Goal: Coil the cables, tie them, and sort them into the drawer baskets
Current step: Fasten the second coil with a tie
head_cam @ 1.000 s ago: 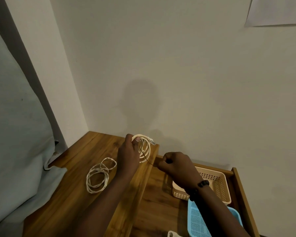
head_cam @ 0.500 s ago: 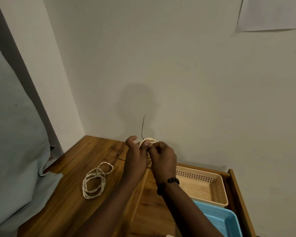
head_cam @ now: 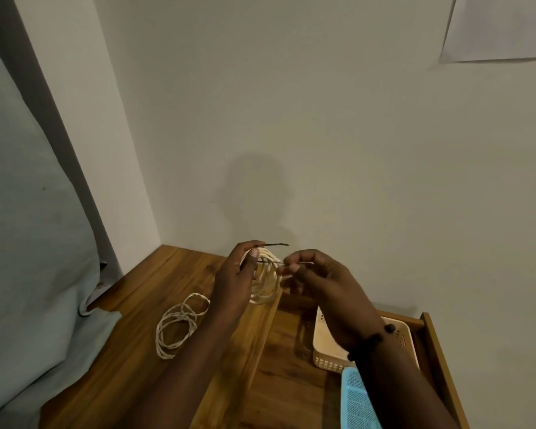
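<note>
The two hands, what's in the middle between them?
In the head view, the coiled cream cable sits between the left hand and right hand, with a thin dark tie running across it.

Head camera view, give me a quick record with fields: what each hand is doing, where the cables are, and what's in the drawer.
left hand: holds cream coil upright above the table edge
right hand: pinches dark tie at the coil's top
tie: one end sticks out past the left fingers; not yet seen knotted
second cable: loose white coil lying on table, untouched
drawer: open, holds beige basket and blue basket
baskets: no cable visible in either; partly hidden by the right arm
</note>
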The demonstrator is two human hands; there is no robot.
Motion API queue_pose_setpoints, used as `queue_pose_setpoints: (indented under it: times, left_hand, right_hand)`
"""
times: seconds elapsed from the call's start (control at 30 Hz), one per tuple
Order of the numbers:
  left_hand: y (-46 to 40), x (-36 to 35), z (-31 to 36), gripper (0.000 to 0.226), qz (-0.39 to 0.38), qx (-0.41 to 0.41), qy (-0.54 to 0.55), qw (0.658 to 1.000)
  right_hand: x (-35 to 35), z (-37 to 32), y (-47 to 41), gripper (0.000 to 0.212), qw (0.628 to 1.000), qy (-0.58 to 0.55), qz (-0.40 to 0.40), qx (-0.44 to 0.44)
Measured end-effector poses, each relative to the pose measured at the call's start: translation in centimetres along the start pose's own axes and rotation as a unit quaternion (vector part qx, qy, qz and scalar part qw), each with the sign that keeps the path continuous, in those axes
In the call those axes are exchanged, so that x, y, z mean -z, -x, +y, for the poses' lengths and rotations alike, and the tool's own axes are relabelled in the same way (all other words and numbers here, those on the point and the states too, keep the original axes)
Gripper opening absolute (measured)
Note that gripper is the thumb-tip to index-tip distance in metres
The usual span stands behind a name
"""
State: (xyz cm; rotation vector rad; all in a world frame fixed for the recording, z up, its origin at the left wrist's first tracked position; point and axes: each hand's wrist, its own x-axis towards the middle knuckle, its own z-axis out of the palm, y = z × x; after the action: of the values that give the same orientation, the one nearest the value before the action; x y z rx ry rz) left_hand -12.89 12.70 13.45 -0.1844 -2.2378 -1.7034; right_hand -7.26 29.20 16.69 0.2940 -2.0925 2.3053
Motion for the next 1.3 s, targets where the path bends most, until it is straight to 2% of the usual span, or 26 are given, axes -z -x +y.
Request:
queue_pose_setpoints:
  times: [0.07, 0.13, 0.27, 0.4, 0.53, 0.67, 0.83, 1.07, 1.13, 1.23, 1.3]
  left_hand:
    - [0.2, -0.3, 0.4, 0.022, 0.0, -0.024, 0.003, 1.0]
    - [0.3, -0.9, 0.7, 0.021, 0.012, -0.036, -0.001, 0.999]
    - [0.9, -1.7, 1.4, 0.023, 0.018, -0.054, -0.018, 0.998]
    - [1.4, -1.7, 1.6, 0.022, 0.006, -0.088, -0.036, 0.995]
    - [1.9, -1.9, 2.0, 0.024, -0.021, -0.115, -0.039, 0.992]
    - [2.2, -2.4, 2.1, 0.025, -0.042, -0.126, -0.045, 0.99]
    - [1.9, -2.4, 2.6, 0.022, 0.035, -0.101, -0.024, 0.994]
    - [1.4, -2.2, 3.1, 0.016, 0.083, -0.08, -0.018, 0.993]
    - [1.6, -2.2, 3.1, 0.013, 0.06, -0.09, -0.024, 0.994]
    - [2.0, -2.0, 3.1, 0.012, -0.016, -0.108, -0.036, 0.993]
    - [2.4, -1.9, 3.1, 0.015, -0.07, -0.116, -0.054, 0.989]
  right_hand:
    - [0.6, -0.8, -0.4, 0.04, 0.991, -0.13, -0.041, 0.001]
    - [0.6, -1.0, -0.9, 0.046, 0.985, -0.169, -0.032, 0.034]
    - [-0.7, -0.4, -1.5, 0.027, 0.986, -0.035, 0.107, 0.119]
    - [-1.3, 0.3, -2.1, 0.017, 0.964, -0.037, 0.224, 0.136]
    - [-1.3, 1.2, -2.7, 0.013, 0.939, -0.032, 0.325, 0.108]
    - [-1.2, 1.5, -2.8, 0.01, 0.947, -0.02, 0.306, 0.101]
    - [-1.2, 1.7, -1.9, 0.009, 0.932, 0.02, 0.341, 0.123]
    - [-2.2, 2.0, -0.5, 0.018, 0.954, -0.018, 0.277, 0.117]
    - [-2.0, 1.9, -0.7, 0.015, 0.955, -0.044, 0.275, 0.099]
    - [-1.4, 1.4, -1.1, 0.011, 0.953, -0.081, 0.282, 0.081]
    - [-1.1, 1.2, -1.1, 0.01, 0.949, -0.04, 0.295, 0.104]
